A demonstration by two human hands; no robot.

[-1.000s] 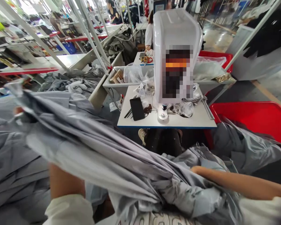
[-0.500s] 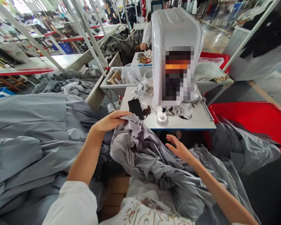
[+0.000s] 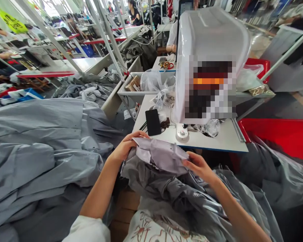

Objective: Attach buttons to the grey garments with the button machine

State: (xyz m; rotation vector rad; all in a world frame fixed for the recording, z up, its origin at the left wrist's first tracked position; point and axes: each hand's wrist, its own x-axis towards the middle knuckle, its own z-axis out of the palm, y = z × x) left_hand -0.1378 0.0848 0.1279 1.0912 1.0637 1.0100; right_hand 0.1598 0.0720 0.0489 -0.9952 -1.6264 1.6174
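My left hand (image 3: 126,148) and my right hand (image 3: 198,167) both grip the edges of a pale grey fabric flap (image 3: 161,155), held up at chest height. The flap belongs to a crumpled grey garment (image 3: 166,186) bunched in my lap. Its far edge lies just short of the white worktable (image 3: 212,143), and neither hand touches the table. A black phone (image 3: 153,122) lies on the tabletop beyond my left hand.
A machine under a white plastic cover (image 3: 212,40) stands on the table. A heap of grey garments (image 3: 40,151) lies to my left, and a red bin (image 3: 275,134) to my right. Beyond, a co-worker (image 3: 173,43) sits at a table with scissors (image 3: 166,65).
The garment, lifted across the view a second ago, has dropped into my lap. My right hand, open half a second ago, has closed on the flap. The view has shifted slightly.
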